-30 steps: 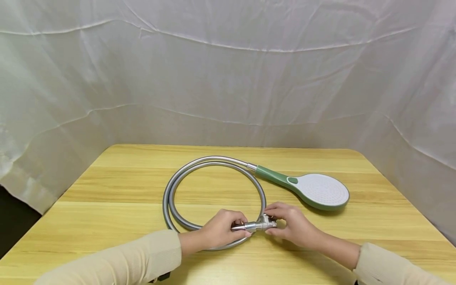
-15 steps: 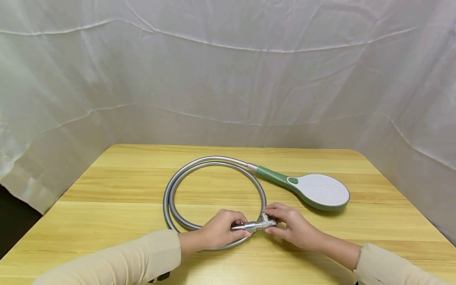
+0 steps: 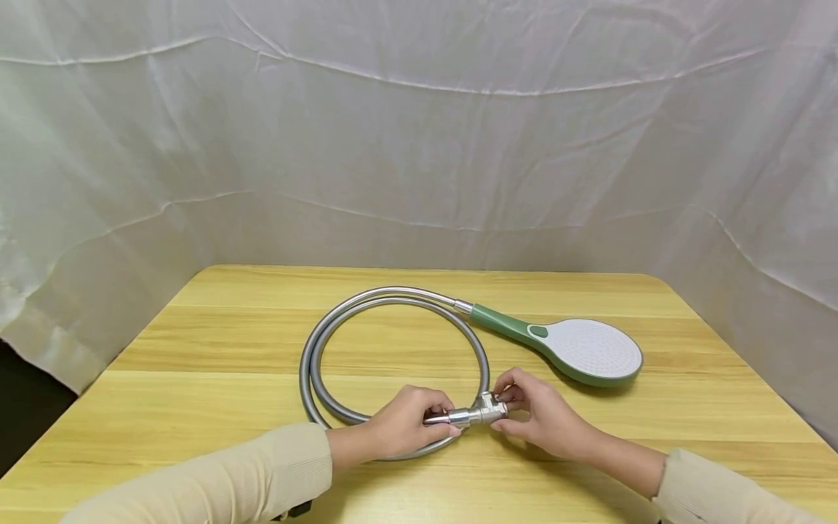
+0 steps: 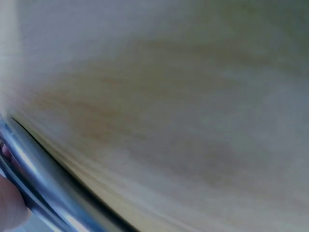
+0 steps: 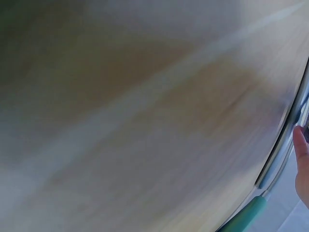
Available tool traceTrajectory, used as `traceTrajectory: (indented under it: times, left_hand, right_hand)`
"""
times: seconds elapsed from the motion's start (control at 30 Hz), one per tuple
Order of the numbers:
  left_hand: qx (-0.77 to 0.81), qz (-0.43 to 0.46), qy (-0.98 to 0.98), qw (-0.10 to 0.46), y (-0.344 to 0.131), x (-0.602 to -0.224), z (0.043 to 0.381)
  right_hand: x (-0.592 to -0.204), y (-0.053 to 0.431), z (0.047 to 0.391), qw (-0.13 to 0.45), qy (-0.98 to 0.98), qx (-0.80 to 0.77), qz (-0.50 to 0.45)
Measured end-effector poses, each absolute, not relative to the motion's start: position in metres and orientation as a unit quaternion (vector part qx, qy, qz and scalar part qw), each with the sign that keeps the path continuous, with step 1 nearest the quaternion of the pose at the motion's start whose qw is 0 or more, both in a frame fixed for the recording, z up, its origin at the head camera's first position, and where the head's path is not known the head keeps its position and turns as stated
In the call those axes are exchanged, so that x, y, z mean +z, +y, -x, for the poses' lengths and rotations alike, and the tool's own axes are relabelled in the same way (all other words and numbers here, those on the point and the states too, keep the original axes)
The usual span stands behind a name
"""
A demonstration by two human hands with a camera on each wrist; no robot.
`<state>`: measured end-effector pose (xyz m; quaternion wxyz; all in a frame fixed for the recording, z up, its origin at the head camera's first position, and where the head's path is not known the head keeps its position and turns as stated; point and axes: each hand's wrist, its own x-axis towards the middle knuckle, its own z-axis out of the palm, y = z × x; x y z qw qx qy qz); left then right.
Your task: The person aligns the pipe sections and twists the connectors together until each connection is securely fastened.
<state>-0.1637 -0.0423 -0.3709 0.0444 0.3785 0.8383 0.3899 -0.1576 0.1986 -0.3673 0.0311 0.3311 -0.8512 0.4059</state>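
A coiled grey shower hose (image 3: 306, 371) lies on the wooden table. Its far end joins the green handle of a shower head (image 3: 592, 351) with a white spray face. My left hand (image 3: 409, 422) grips the hose's near end just behind its chrome connector (image 3: 460, 416). That connector meets a silver metal valve fitting (image 3: 487, 407). At the fitting's right side, my right hand (image 3: 540, 415) holds it between thumb and curled fingers. In the left wrist view the hose (image 4: 43, 179) runs past a fingertip at lower left; the right wrist view catches the green handle (image 5: 246, 215) at the bottom.
The wooden table (image 3: 216, 327) has rounded far corners. Pale cloth (image 3: 419, 160) hangs behind it and along both sides. The hose loop passes under my left hand and near the fitting.
The fingers of my right hand have shifted their hold on the fitting, with the knuckles now raised higher. The fitting has turned slightly. My left hand, hose and shower head look unmoved.
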Motion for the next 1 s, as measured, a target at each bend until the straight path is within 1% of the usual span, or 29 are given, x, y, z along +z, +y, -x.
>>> traceTrajectory:
  times: [0.17, 0.4, 1.0]
  left_hand:
    - [0.389, -0.369, 0.843, 0.046, -0.0426, -0.3706, 0.1648]
    - [0.387, -0.367, 0.845, 0.04, -0.0427, -0.3703, 0.1659]
    - [0.388, -0.361, 0.847, 0.043, -0.0419, -0.3683, 0.1641]
  right_hand:
    - [-0.3695, 0.1989, 0.1586, 0.061, -0.839, 0.423, -0.338]
    - [-0.3708, 0.1997, 0.1585, 0.056, -0.833, 0.433, -0.34]
    - [-0.3716, 0.2, 0.1535, 0.095, -0.822, 0.424, -0.368]
